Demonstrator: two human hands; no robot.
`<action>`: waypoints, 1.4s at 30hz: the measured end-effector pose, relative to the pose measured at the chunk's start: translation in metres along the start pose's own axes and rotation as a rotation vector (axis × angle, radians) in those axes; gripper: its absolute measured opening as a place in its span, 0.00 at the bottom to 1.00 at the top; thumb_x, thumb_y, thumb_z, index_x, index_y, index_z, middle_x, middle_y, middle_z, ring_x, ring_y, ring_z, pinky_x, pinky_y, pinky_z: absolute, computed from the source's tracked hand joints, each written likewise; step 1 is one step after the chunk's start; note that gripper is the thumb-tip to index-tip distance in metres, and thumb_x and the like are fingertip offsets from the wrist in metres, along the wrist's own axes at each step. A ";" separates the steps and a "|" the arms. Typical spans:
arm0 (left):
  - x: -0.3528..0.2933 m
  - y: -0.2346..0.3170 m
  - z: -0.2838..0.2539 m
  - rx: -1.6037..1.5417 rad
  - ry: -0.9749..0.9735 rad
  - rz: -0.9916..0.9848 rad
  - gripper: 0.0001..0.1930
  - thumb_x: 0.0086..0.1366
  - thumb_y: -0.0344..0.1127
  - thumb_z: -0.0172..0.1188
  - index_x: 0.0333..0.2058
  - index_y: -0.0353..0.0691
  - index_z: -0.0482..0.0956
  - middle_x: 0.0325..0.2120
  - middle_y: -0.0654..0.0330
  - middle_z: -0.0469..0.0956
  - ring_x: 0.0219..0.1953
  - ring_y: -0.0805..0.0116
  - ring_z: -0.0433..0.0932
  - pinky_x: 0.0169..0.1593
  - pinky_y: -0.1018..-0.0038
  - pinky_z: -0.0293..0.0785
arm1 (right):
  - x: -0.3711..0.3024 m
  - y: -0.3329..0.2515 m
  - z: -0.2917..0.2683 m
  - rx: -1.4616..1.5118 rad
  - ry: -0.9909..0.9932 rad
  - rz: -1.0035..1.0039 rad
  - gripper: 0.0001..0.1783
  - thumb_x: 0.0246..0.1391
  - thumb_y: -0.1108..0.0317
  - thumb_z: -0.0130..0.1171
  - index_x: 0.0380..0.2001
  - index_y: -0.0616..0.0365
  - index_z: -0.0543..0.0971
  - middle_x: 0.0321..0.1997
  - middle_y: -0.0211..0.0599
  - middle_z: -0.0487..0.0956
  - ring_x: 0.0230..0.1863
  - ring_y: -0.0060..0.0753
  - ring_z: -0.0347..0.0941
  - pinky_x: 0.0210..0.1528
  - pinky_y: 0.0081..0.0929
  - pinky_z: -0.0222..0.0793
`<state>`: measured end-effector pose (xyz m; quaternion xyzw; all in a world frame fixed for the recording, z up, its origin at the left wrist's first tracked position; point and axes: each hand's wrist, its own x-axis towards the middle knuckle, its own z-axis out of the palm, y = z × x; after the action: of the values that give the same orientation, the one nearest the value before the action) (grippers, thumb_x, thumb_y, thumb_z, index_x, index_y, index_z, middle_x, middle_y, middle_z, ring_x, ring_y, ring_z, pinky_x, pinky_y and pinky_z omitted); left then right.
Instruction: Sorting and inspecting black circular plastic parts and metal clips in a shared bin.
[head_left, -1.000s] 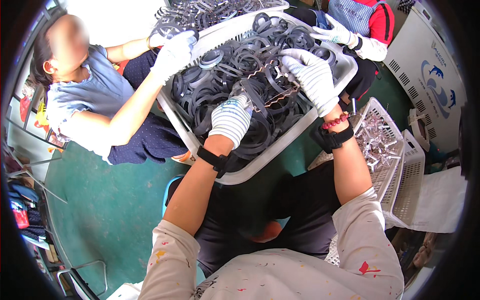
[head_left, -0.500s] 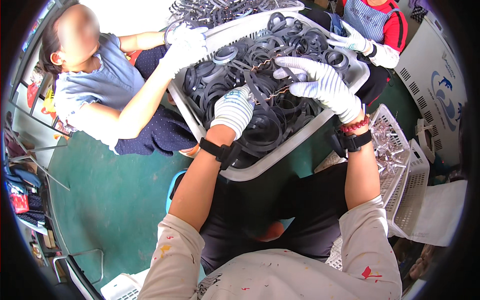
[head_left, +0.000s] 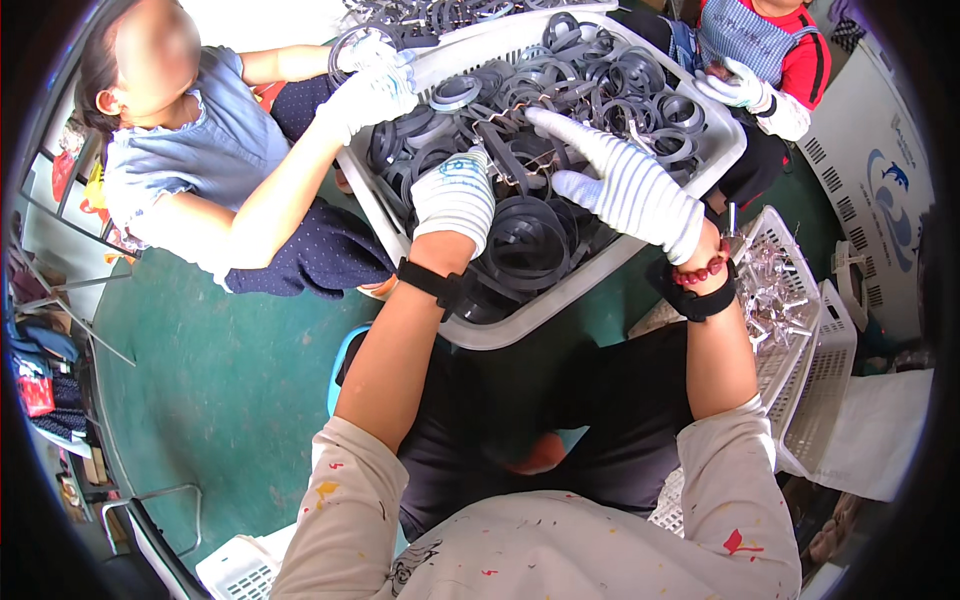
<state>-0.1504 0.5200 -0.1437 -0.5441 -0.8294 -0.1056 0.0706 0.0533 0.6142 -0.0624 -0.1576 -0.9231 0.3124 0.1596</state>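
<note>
With left hand point(head_left: 455, 200), in striped white glove, grips near end of a dark band point(head_left: 503, 152); fingers curled in, fingertips close together, exact grip partly hidden. Finds band between both hands, above the pile of dark rings point(head_left: 527, 238) in the white crate point(head_left: 482, 335). Just beside band, by left fingertips: a wavy copper-coloured strip point(head_left: 523, 184).

With right hand point(head_left: 635, 188), likewise gloved, reaches over pile from the crate's near right side; opened wide, forefinger stretched forward, thumb well apart from it. Cannot tell whether fingertips touch anything below.

Writing: on back of left glove, bluish print, too blurred to make out. On white panel point(head_left: 865, 190) at far right, blue lettering beside blue dolphin-like figures and a curling wave shape, tilted with the panel.

Around crate: at left, co-worker in blue top point(head_left: 235, 135), white-gloved hands raised over crate's edge; at upper right, another in red sleeve point(head_left: 803, 75), gloved hand near rim.
</note>
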 end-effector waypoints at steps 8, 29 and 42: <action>0.012 -0.025 0.036 -0.449 -0.105 0.092 0.13 0.68 0.41 0.59 0.41 0.39 0.86 0.41 0.47 0.86 0.43 0.44 0.83 0.48 0.57 0.78 | 0.008 0.007 -0.009 0.237 0.520 0.068 0.30 0.66 0.69 0.59 0.70 0.56 0.69 0.57 0.41 0.81 0.55 0.26 0.75 0.61 0.25 0.69; -0.017 0.020 -0.012 -1.710 -0.415 -0.114 0.14 0.74 0.38 0.58 0.44 0.34 0.87 0.25 0.65 0.80 0.18 0.86 0.60 0.22 0.84 0.54 | -0.003 0.029 0.026 -0.512 0.731 -0.160 0.17 0.60 0.62 0.60 0.52 0.47 0.85 0.50 0.39 0.86 0.49 0.43 0.84 0.54 0.36 0.78; -0.059 0.014 -0.023 -2.025 -0.698 0.175 0.19 0.72 0.39 0.55 0.51 0.27 0.80 0.30 0.52 0.82 0.15 0.80 0.66 0.21 0.81 0.62 | -0.033 0.005 0.027 0.680 0.618 -0.106 0.19 0.67 0.76 0.55 0.60 0.62 0.78 0.52 0.36 0.85 0.53 0.22 0.79 0.58 0.23 0.75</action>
<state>-0.1146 0.4675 -0.1341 -0.4072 -0.2886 -0.5771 -0.6465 0.0738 0.5908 -0.0920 -0.1345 -0.6841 0.5273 0.4857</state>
